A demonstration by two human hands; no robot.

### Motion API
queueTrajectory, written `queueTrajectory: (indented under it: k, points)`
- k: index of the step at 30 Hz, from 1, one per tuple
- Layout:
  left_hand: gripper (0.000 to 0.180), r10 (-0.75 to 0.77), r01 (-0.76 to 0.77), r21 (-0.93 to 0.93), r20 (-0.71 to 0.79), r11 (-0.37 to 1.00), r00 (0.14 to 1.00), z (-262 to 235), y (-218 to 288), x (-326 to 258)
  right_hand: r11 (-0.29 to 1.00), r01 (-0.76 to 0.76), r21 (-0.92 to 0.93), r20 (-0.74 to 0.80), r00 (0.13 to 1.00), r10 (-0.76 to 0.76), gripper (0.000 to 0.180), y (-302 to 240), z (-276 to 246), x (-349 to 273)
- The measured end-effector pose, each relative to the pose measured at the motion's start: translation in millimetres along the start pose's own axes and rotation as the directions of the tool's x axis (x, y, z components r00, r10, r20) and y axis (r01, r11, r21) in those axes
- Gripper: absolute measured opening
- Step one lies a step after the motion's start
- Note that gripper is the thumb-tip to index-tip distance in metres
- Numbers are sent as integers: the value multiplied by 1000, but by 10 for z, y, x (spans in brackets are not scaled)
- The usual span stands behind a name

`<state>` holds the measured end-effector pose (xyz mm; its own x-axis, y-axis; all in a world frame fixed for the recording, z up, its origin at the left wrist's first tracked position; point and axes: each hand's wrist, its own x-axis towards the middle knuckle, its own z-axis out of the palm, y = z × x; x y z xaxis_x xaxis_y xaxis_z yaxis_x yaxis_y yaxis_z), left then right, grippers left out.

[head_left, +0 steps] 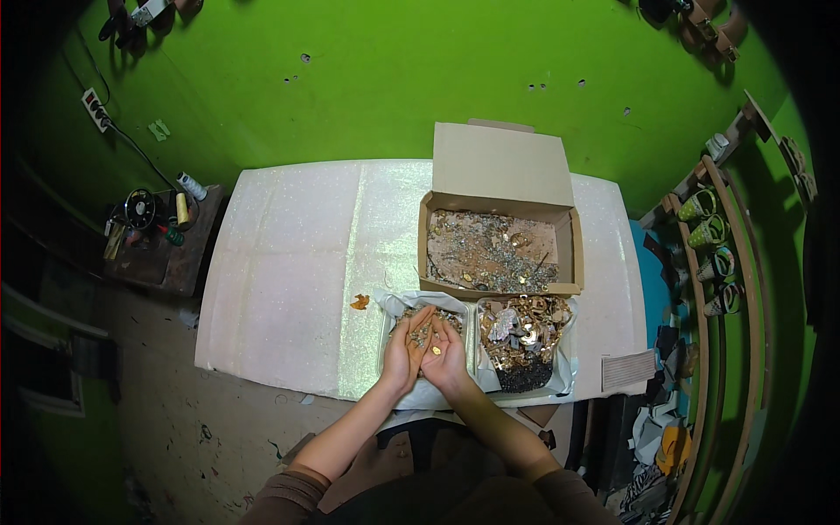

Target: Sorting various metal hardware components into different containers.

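Observation:
My left hand and my right hand are cupped side by side, palms up, over a lined tray. Small silvery and gold-coloured ornament pieces lie in the hollow between them. On my right palm rests a rounded gold-coloured piece. More small pieces show in the tray around my fingers, though my hands cover much of its inside. White plastic lining sticks up along the tray's edge.
Right of my hands, a second tray holds gold-coloured hardware and black beads. Behind it stands an open cardboard box with scattered small metal pieces. An orange-brown scrap and a striped grey piece lie on the table.

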<state>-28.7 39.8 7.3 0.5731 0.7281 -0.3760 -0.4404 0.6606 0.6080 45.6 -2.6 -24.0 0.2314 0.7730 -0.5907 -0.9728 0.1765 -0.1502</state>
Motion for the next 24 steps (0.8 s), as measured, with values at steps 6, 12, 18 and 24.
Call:
queueTrajectory:
  k: [6,12,18,24]
  points:
    - [45,29,-33,155,24,987,999,52,22,-63,999,22,38,-44,999,-20,29,-39,-44,51]
    - [45,17,-23,195,27,980,999,45,22,-93,1000,-14,20,-63,998,16,24,-21,-1,-9]
    - [46,-121,131,-211,61,969,991,-78,153,-40,995,-95,-15,-97,991,93,27,-117,-44,-49]
    - [46,-170,204,-524,114,827,979,-323,259,-39,981,-181,-63,-114,978,173,26,-382,-77,-191]
